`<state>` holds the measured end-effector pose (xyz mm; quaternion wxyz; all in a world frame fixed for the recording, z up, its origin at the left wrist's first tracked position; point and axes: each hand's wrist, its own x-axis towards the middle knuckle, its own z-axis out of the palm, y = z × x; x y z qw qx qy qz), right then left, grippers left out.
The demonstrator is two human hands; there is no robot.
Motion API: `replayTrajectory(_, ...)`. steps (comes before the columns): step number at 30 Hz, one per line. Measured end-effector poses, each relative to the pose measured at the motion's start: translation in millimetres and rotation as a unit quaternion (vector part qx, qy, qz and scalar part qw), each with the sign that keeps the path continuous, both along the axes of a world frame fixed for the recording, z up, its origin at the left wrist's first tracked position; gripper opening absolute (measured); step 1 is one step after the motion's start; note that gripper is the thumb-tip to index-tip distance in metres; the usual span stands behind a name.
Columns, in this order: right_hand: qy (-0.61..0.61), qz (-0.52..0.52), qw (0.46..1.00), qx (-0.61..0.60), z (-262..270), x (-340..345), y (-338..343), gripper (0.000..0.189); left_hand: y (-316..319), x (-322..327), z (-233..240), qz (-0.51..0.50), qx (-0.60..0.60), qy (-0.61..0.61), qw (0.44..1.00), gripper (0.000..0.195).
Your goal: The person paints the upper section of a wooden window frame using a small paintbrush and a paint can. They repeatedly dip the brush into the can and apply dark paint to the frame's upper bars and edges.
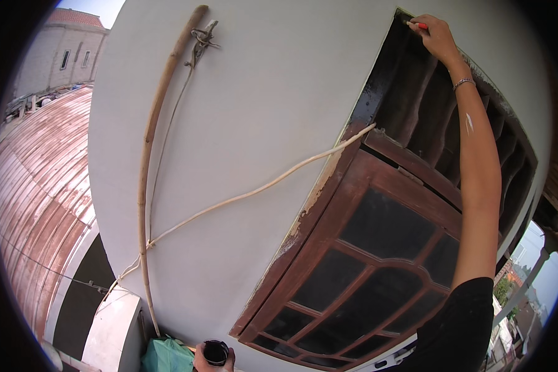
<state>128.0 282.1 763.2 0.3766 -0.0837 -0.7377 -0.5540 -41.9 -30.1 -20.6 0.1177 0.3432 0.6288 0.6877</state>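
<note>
My right hand (435,37) is raised to the upper corner of a wooden window frame (302,218), gripping a small paintbrush (421,26) with a red part on its handle. The brush tip touches or nearly touches the dark corner. Dark, wet-looking paint (369,97) covers the upper part of the frame's side; lower down the wood is reddish brown and worn. At the bottom edge, my left hand (230,360) holds a small cup of dark paint (215,352). Wavy vent slats (411,116) sit above the glazed window sash (386,223).
A bamboo pole (156,116) leans along the pale wall (260,93). A light rope or stick (260,188) runs from it to the frame. Green sheeting (167,355) lies at the bottom, a corrugated roof (46,186) at the left.
</note>
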Motion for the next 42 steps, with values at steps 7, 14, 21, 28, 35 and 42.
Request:
replayTrajectory(7,0.042,0.025,0.998,0.046,-3.3,1.5,-3.1,0.02,-0.7,2.6,-2.9,0.008,0.009,0.001,1.0,0.03)
replayTrajectory(14,0.085,0.031,0.993,-0.081,-14.5,-3.9,-2.9,0.021,-3.1,2.8,1.8,0.006,0.01,-0.007,1.0,0.03)
replayTrajectory(21,0.047,-0.007,0.999,-0.007,-19.5,-13.7,6.9,0.02,-2.4,3.5,2.7,0.011,0.006,-0.005,1.0,0.029)
replayTrajectory(28,0.039,0.011,0.998,0.049,-16.6,-15.7,11.6,0.019,-3.8,3.9,-1.2,0.0,0.011,-0.022,1.0,0.03)
replayTrajectory(35,0.034,0.005,0.998,0.05,-15.6,-14.5,0.9,0.021,-6.7,2.3,3.7,0.002,0.001,-0.025,1.0,0.029)
replayTrajectory(42,-0.041,-0.05,0.998,0.01,-24.2,-15.2,6.8,0.022,-5.7,2.0,3.8,0.006,-0.008,-0.017,1.0,0.029)
